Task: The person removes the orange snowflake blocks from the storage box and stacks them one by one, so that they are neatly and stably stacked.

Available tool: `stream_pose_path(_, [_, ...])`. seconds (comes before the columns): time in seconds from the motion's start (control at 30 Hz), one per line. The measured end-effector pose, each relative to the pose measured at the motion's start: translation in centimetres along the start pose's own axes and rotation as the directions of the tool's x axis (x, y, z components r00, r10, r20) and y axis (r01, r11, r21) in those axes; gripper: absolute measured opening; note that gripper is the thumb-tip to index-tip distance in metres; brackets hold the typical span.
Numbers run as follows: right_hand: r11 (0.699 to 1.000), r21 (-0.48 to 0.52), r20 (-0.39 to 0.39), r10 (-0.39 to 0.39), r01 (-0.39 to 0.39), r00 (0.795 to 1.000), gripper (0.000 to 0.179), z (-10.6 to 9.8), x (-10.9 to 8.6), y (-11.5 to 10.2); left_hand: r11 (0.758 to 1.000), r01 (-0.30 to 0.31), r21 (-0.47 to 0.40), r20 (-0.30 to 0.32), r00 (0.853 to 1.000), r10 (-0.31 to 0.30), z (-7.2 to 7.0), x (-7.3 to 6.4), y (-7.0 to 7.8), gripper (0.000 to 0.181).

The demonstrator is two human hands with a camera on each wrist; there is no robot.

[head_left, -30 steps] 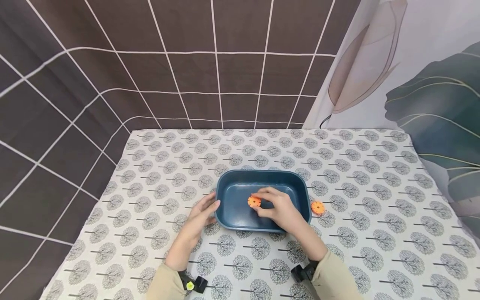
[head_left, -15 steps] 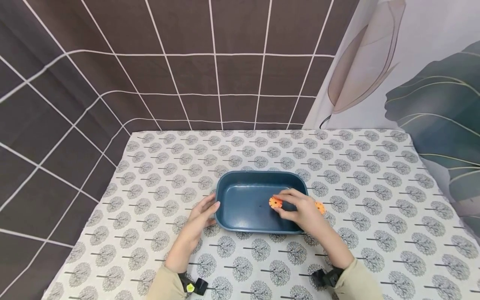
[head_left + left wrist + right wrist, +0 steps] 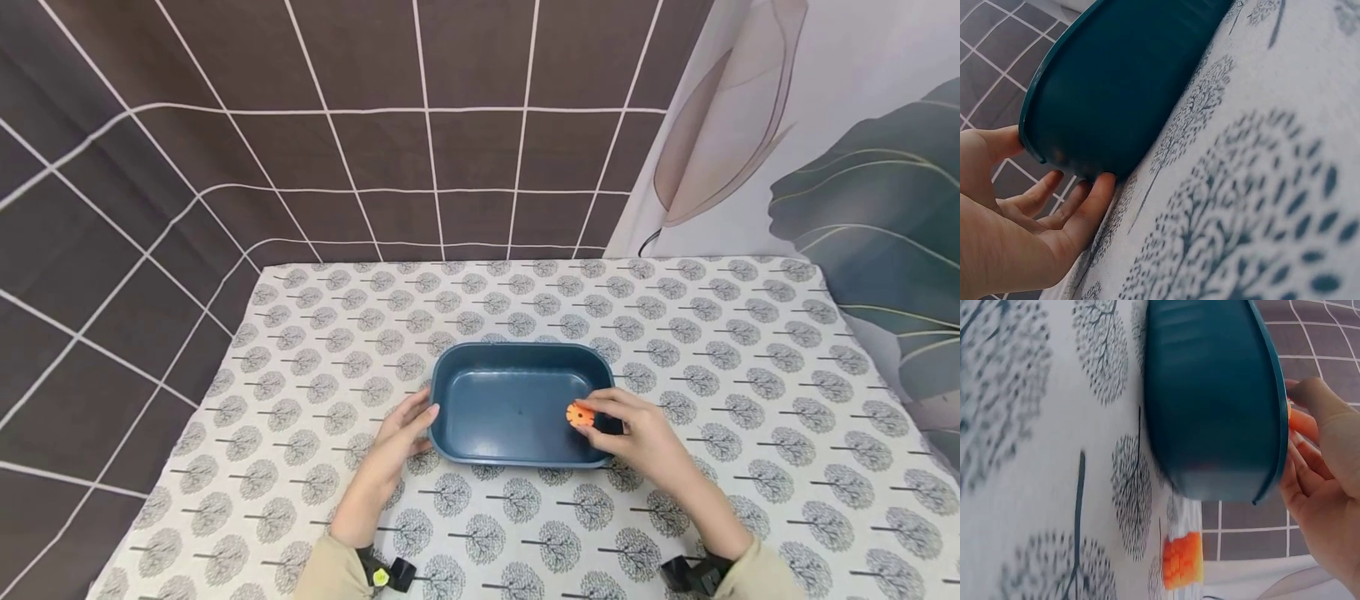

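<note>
A dark blue-green plastic tub (image 3: 487, 425) stands on the patterned cloth. At its left end, my left hand (image 3: 397, 433) holds it; in the left wrist view the thumb (image 3: 1007, 140) is at the rim and fingers touch the outer wall. My right hand (image 3: 637, 433) pinches a notched orange disc (image 3: 580, 415) with a dark centre hole, over the tub's right end. In the right wrist view only a sliver of this disc shows past the rim. A stack of orange notched pieces (image 3: 1183, 561) lies on the cloth outside the tub's right end, hidden behind my right hand in the head view.
The cloth (image 3: 360, 317) has a grey tree print and covers the table. A dark curtain (image 3: 480, 150) with white grid lines hangs behind and to the left. A pale curtain with large leaves (image 3: 862, 192) hangs at the right.
My right hand has moved right with the orange disc, from the tub's middle to its right end. The orange stack beside the tub has become hidden behind it. My left hand stays put.
</note>
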State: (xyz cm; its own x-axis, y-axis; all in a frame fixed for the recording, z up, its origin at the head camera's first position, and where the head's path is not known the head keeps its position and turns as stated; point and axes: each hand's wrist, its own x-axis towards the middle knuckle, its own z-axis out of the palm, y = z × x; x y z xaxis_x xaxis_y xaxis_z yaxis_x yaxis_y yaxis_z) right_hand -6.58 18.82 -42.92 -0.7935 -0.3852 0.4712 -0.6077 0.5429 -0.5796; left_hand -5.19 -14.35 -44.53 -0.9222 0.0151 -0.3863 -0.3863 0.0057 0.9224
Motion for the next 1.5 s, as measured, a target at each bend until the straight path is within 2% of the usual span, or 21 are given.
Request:
stream_pose_path(0.2, [1.0, 0.002, -0.052, -0.021, 0.022, 0.998, 0.042, -1.2, -0.7, 0.8, 1.0, 0.013, 0.007, -0.002, 1.0, -0.013, 0.0, 0.1, 0.1, 0.059])
stream_pose_path(0.4, [0.997, 0.039, -0.09, 0.068, -0.064, 0.994, 0.044, -3.0, -1.7, 1.9, 1.0, 0.016, -0.002, -0.004, 1.0, -0.016, 0.0, 0.2, 0.0, 0.06])
stream_pose_path(0.63, [0.995, 0.018, -0.098, 0.101, -0.099, 0.99, 0.042, -3.8, -2.4, 2.8, 1.0, 0.005, -0.015, 0.003, 1.0, -0.005, 0.0, 0.0, 0.3, 0.061])
stream_pose_path(0.8, [0.991, -0.021, -0.084, 0.131, -0.133, 0.988, 0.04, -3.9, -2.8, 3.3, 1.0, 0.006, -0.016, 0.007, 1.0, -0.006, 0.0, -0.1, 0.3, 0.061])
stream_pose_path(1.1, [0.986, -0.129, -0.051, 0.098, -0.104, 0.994, 0.039, -3.7, -3.3, 4.5, 1.0, 0.002, -0.01, 0.01, 1.0, -0.002, -0.2, 0.2, -0.1, 0.063])
stream_pose_path(1.27, [0.977, -0.181, -0.007, 0.108, -0.108, 0.994, 0.039, -3.7, -3.4, 4.8, 1.0, 0.005, -0.012, 0.012, 1.0, -0.004, -0.2, 0.2, 0.0, 0.061])
stream_pose_path(1.5, [0.969, -0.222, 0.015, 0.117, -0.111, 0.993, 0.04, -3.7, -3.5, 5.2, 1.0, 0.013, -0.017, 0.01, 1.0, -0.013, -0.1, 0.2, 0.0, 0.058])
